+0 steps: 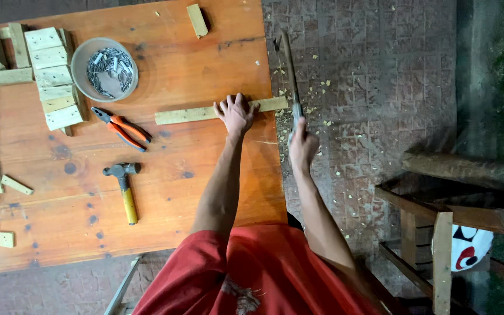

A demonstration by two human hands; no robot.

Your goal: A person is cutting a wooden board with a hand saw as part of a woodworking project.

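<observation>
A long thin wooden strip [189, 114] lies across the orange wooden table [164, 52], its right end sticking past the table's edge. My left hand [235, 113] presses flat on the strip near that edge, fingers spread. Just off the table, my right hand [301, 144] grips the handle of a handsaw [290, 76], whose blade runs away from me beside the strip's overhanging end.
A grey bowl of nails [105, 69], orange-handled pliers [122, 128] and a yellow-handled hammer [125, 189] lie on the table. Cut wooden blocks [52, 76] are stacked at the left. Sawdust dots the paved floor [368, 70]. A wooden frame [438, 233] stands at the right.
</observation>
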